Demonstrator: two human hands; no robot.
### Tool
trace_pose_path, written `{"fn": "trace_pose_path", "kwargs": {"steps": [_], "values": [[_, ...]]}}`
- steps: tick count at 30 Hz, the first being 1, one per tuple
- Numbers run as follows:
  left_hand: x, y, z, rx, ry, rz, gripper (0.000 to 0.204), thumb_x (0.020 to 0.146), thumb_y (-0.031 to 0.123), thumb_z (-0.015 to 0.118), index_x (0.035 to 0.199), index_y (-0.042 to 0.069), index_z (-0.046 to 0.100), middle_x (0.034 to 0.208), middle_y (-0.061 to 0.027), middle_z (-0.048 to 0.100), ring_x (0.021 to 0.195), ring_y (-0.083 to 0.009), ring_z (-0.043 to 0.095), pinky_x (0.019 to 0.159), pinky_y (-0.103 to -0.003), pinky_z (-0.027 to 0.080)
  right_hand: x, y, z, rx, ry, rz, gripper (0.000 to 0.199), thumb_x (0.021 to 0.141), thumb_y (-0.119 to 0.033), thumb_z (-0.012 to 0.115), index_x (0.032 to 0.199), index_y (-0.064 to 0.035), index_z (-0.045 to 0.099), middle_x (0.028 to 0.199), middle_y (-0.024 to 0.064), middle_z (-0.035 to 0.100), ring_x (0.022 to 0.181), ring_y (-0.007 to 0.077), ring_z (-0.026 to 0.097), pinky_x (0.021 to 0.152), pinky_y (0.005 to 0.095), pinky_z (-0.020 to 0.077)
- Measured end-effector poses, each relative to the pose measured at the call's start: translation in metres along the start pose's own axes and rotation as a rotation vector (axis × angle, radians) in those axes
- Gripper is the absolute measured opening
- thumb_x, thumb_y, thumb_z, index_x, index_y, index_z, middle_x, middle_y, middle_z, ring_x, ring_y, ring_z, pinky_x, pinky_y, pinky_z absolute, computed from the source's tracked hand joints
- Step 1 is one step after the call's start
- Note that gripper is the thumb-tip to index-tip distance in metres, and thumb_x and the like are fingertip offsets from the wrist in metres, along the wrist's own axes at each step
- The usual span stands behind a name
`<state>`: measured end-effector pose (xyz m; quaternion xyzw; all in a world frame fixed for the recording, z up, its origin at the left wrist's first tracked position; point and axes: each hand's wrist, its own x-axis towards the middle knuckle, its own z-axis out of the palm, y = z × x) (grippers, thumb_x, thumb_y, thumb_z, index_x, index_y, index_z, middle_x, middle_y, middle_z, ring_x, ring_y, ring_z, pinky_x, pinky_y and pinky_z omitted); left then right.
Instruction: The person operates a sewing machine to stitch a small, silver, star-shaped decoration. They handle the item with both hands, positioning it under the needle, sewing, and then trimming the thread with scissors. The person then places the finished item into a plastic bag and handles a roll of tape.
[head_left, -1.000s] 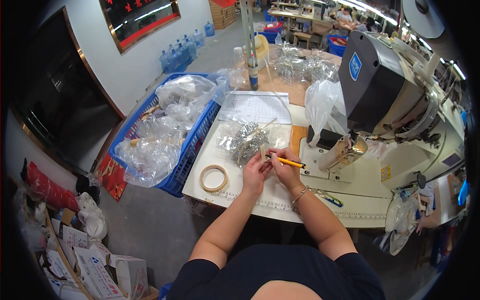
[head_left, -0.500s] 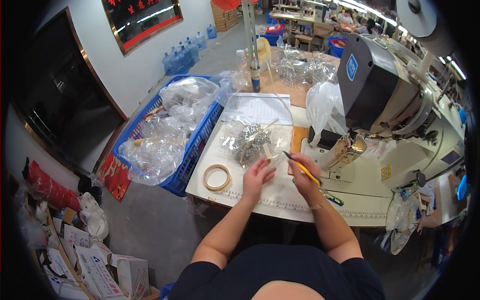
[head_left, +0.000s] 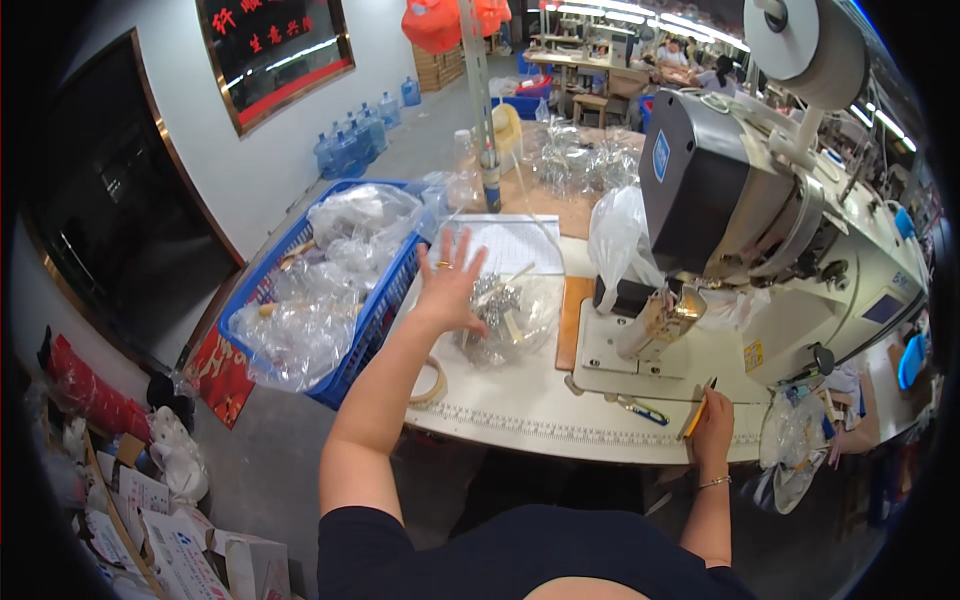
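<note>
My left hand (head_left: 450, 287) is open with fingers spread, reaching over the left side of a clear plastic bag (head_left: 535, 325) of small metal pieces. A small pale strip (head_left: 513, 325) lies on that bag. By the table's front edge at the right, my right hand (head_left: 712, 432) is closed around a slim yellow pen (head_left: 692, 420) with a black end pointing up. A roll of tan tape (head_left: 438, 383) lies below my left forearm, which partly covers it. A small blue-green cutter (head_left: 645, 411) rests left of my right hand.
A blue basket (head_left: 375, 335) of plastic-bagged items stands left of the table. A sewing machine (head_left: 830, 270) fills the right side. A printed sheet (head_left: 515, 240) lies behind the bag, and a ruler strip (head_left: 560, 434) runs along the front edge. More clear bags (head_left: 580, 155) lie farther back.
My hands have moved apart from the middle. The left went up and left with fingers spreading; the right went right and down, still holding the pen. The head view has shifted slightly.
</note>
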<state>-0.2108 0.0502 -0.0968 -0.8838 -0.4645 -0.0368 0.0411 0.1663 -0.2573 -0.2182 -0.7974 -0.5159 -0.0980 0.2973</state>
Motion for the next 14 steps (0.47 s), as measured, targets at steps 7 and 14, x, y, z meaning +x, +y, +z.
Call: {"fn": "trace_pose_path", "kwargs": {"steps": [7,14], "values": [[0.052,0.007,-0.024,0.298,-0.044,0.662,0.141,0.028,0.047,0.088,0.146,0.016,0.018,0.151,-0.0182,0.012,0.141,-0.0315,0.004,0.109,-0.061,0.002,-0.003,-0.004,0.0,-0.008,0.027,0.016,0.05,0.079,0.004,0.052,0.128,0.0025,0.042,0.128,0.0233,0.042,0.117,0.0402,0.043,0.098,0.0424,0.0378],[0.101,-0.023,-0.014,0.004,-0.76,0.59,0.134,0.038,0.05,0.087,0.147,0.018,0.016,0.143,-0.0196,0.032,0.139,-0.0333,0.018,0.11,-0.058,0.007,0.006,-0.01,0.002,-0.055,-0.019,0.11,0.043,0.084,0.0,0.051,0.126,0.0034,0.042,0.131,0.023,0.038,0.118,0.0399,0.043,0.098,0.0428,0.0383]]}}
